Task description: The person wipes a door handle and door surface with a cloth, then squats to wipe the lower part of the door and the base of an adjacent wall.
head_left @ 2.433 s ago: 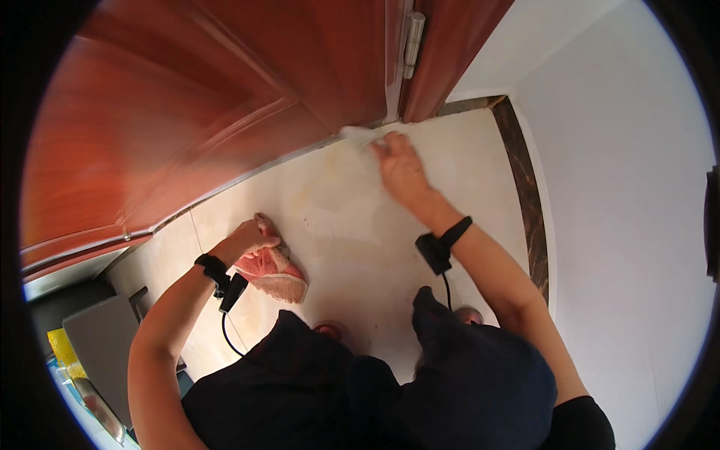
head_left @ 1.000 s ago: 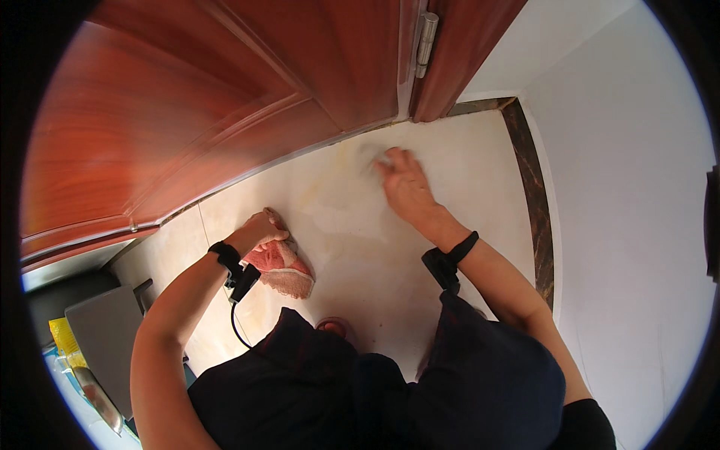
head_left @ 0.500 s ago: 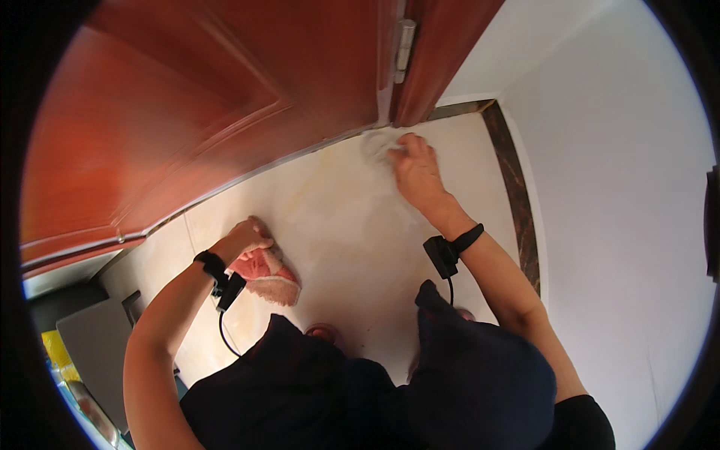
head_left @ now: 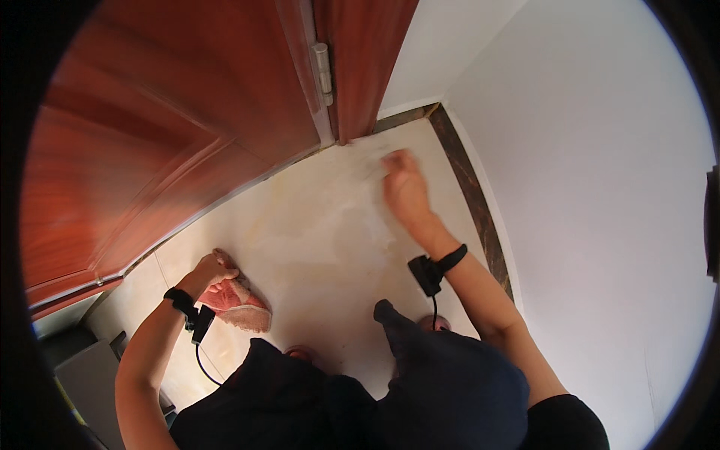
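My left hand (head_left: 210, 274) is closed on the bunched top of a red cloth (head_left: 238, 306) with a fuzzy pinkish-brown edge. The cloth hangs beside my left foot, low over the floor. My right hand (head_left: 406, 186) is out in front, low over the pale floor tiles (head_left: 315, 225) near the foot of the door frame. Its fingers are curled together and smeared by motion. A faint whitish blur shows at the fingertips; what it is cannot be made out. Each wrist wears a black strap with a small box and cable.
A reddish-brown wooden door (head_left: 172, 112) with a metal hinge (head_left: 323, 73) stands ahead and left. A white wall (head_left: 585, 187) with a dark baseboard (head_left: 465, 172) runs along the right. Grey boxy objects (head_left: 90, 375) sit at the lower left. Reddish footwear (head_left: 304, 352) shows below my dark trousers.
The view has swung so the door, floor and wall sit further left. My right hand has moved along the floor back from the door frame. The left still grips the cloth.
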Tool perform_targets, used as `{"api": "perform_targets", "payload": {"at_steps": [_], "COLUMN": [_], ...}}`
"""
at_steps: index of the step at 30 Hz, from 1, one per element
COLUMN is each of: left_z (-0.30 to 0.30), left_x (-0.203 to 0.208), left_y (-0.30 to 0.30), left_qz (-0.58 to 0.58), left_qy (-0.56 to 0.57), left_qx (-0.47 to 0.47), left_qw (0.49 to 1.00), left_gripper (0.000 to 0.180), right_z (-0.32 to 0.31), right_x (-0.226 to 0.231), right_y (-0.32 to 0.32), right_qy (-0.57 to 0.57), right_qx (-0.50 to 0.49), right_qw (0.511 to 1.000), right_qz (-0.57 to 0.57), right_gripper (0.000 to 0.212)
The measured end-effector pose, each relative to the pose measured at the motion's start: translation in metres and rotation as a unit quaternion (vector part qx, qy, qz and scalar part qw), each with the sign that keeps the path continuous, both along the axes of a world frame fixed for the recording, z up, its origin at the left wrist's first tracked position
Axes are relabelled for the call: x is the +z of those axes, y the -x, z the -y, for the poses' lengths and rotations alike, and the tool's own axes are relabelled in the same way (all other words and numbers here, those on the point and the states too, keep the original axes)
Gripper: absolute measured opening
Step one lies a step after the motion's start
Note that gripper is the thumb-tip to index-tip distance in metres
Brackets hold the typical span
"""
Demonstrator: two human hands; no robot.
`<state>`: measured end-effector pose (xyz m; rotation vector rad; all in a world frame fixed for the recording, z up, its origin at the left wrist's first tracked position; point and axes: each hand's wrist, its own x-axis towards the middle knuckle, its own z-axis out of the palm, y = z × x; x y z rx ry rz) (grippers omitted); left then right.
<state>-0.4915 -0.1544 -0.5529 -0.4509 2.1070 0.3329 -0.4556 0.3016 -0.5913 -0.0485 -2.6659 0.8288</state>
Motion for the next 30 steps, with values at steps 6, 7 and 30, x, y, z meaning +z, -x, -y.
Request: {"api": "perform_targets", "payload": {"at_steps": [6, 7, 30], "left_z": [-0.001, -0.005, -0.006], "left_x": [0.004, 0.002, 0.007], "left_y": [0.003, 0.006, 0.002], "left_qz": [0.025, 0.026, 0.026], "left_qy": [0.021, 0.024, -0.026], "left_qx": [0.017, 0.019, 0.003], "left_qw": [0.999, 0.999, 0.999], "left_gripper": [0.056, 0.057, 0.059], "right_z": [-0.063, -0.065, -0.067], "right_x": [-0.038, -0.047, -0.032], "right_y": [0.058, 0.064, 0.014], "right_qy": [-0.301, -0.385, -0.158], "right_qx": [-0.121, -0.125, -0.054], "right_qw": [0.939, 0.904, 0.986], "right_qz": [0.11, 0.137, 0.019], "right_gripper": [0.027, 0.025, 0.032]}}
